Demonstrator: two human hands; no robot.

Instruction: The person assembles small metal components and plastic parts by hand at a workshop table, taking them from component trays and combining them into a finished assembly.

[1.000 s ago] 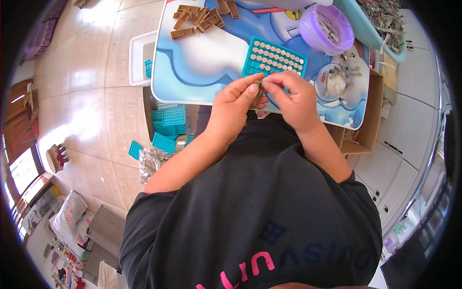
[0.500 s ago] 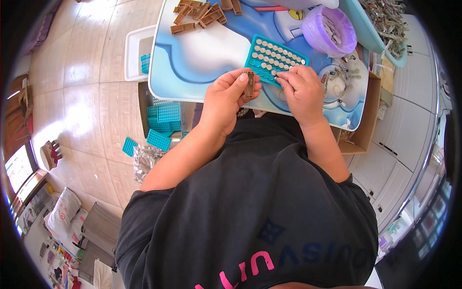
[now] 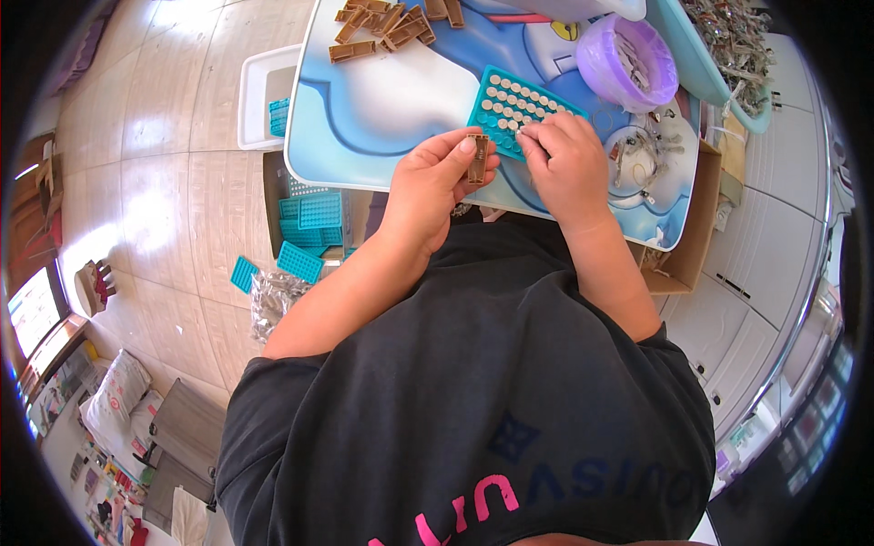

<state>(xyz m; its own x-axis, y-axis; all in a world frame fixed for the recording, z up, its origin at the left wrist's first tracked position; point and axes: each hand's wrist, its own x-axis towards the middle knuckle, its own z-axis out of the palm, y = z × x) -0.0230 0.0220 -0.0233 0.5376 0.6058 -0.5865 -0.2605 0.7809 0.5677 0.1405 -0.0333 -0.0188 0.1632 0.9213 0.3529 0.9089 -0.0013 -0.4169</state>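
Between the thumb and fingers of my left hand (image 3: 428, 182) is a small brown rectangular plastic casing (image 3: 478, 159), held upright beside the near left corner of a teal tray (image 3: 486, 107). Several rows of pale round discs (image 3: 513, 88) sit in the tray's pockets, and some teal pockets at its near left side hold no disc. My right hand (image 3: 572, 168) is over the tray's near right part, thumb and fingertips pinched together. Whatever is in that pinch is too small to make out, and the hand hides part of the tray.
More brown casings (image 3: 387, 27) lie heaped at the table's far left. A purple lined bucket (image 3: 626, 64) stands far right, near a light-blue tub (image 3: 728, 68) of small metallic pieces. Thin wires (image 3: 637, 155) lie right of my hand. Teal trays (image 3: 314, 214) fill a box below the table's left edge.
My right fingertips have shifted slightly left and away from me over the tray. My left hand still grips the brown casing in nearly the same place.
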